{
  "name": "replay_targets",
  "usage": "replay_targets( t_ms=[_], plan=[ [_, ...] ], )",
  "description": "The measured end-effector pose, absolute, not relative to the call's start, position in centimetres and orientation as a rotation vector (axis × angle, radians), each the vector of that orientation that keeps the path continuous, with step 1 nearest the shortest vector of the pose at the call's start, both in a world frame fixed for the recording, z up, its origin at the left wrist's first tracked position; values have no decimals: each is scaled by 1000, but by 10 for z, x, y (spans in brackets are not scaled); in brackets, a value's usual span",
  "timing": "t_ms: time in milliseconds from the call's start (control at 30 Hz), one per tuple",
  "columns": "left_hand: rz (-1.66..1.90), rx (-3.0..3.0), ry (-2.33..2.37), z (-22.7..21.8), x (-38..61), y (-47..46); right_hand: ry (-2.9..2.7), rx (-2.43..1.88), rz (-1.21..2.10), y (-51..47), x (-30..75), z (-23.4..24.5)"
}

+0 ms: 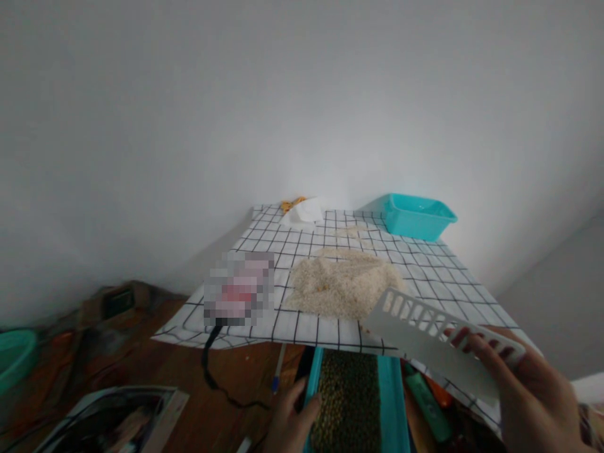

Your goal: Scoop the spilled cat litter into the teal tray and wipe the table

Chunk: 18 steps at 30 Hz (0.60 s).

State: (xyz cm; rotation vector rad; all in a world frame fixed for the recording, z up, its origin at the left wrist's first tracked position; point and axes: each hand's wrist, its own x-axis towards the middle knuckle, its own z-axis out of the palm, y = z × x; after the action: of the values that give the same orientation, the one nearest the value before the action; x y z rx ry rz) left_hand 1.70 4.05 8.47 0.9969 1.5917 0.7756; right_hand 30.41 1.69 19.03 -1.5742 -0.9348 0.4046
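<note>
My left hand (293, 416) is closed on the left rim of a turquoise bin (394, 402), just below the table's front edge. Small greenish-brown grains or beans (349, 396) fill much of that bin; their exact kind I cannot make out. On the right, my right hand (528, 390) grips a white slotted plastic panel (425, 336) by its slotted edge. The panel tilts over the front right of the table, its far corner beside a wide, pale heap of rice-like grains (346, 283) on the checked cloth.
A second turquoise bin (418, 219) stands at the back right of the checked cloth (278, 245). White tissue (304, 212) lies at the back. At front left are a pixelated object (240, 288) and a black cable (207, 365). Various items crowd the wooden floor (250, 371).
</note>
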Motion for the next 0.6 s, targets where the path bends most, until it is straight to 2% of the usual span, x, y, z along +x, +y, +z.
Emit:
replay_targets(
  t_ms=[600],
  plan=[
    [787,959,1607,79,16,39,-1043,-1664,294,-1,324,171]
  ],
)
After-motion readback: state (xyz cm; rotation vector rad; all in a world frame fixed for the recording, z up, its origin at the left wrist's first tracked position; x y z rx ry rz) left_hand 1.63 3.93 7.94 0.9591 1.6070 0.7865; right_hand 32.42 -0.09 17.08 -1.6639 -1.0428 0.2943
